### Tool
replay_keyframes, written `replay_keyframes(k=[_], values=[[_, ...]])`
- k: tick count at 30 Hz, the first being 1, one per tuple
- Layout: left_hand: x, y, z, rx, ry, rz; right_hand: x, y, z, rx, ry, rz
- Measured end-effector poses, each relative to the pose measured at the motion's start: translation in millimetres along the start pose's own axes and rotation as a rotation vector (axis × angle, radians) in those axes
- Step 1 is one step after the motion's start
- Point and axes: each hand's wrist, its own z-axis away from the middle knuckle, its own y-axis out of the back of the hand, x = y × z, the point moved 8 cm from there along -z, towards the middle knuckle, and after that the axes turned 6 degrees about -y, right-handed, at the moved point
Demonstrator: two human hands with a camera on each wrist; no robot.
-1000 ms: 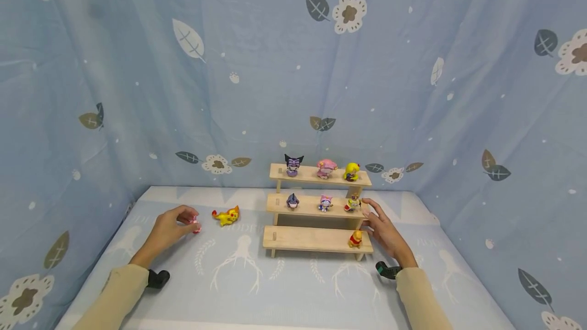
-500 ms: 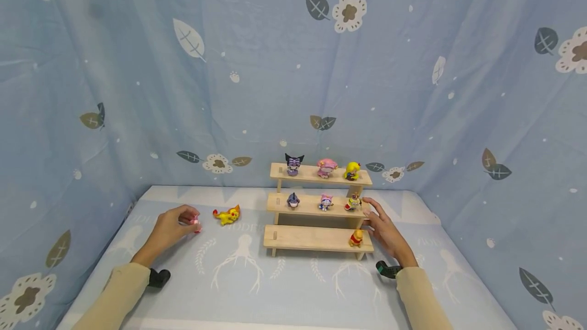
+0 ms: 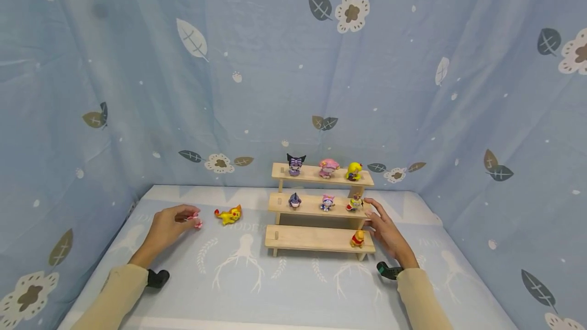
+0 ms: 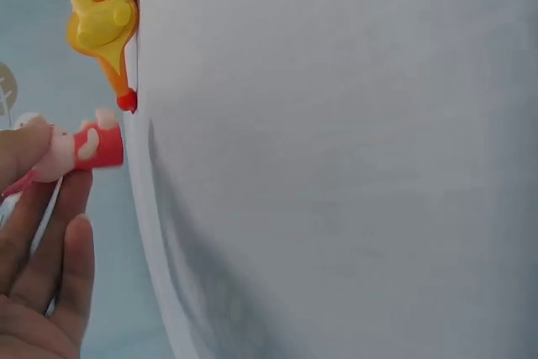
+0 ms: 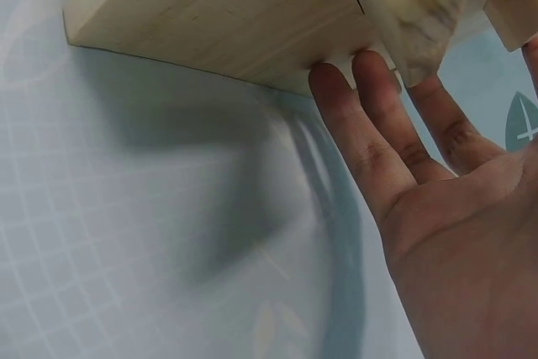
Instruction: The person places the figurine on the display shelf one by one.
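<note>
In the head view my left hand (image 3: 166,228) is at the left of the table, pinching a small pink and red figurine (image 3: 197,219) between thumb and fingers. The left wrist view shows this figurine (image 4: 76,149) with its red end sticking out of the fingers. Just right of it lies a yellow figurine (image 3: 229,215) with a red-tipped tail. My right hand (image 3: 387,233) touches the right end of a three-tier wooden display stand (image 3: 302,235). Its fingertips press on the wood in the right wrist view, fingers fairly straight.
Figurines stand on each tier: a black-eared purple one (image 3: 295,165), a pink one (image 3: 328,168) and a yellow-haired one (image 3: 353,171) on top, three on the middle tier, and a red-shirted bear (image 3: 357,239) at the lowest tier's right. A patterned blue curtain (image 3: 257,65) surrounds the table.
The pink and red figurine has tilted a little in my left fingers. My right hand keeps its place at the stand. The head view has shifted very slightly.
</note>
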Motion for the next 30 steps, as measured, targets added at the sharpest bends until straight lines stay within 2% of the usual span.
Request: replay_keyframes(k=[6,12,16,23,30], values=[[1.9,-1.8,1.9,0.005,-0.009,0.055,-2.2,-0.4,-0.1,-0.011,0.008,-0.010],[5.7,-3.0,4.7,0.017,0.005,0.043,-1.8,-2.8,1.9,-0.021,0.007,-0.007],[14.5,-4.7,4.8,-0.004,0.010,0.044,-1.1,-2.8,2.1,-0.013,0.001,-0.006],[43.2,-8.0,4.1,-0.036,-0.069,0.047,0.0,-2.0,1.2,-0.004,-0.006,0.000],[74.8,-12.8,2.0,-0.050,-0.154,0.125,0.7,-1.7,0.6,0.002,-0.011,0.000]])
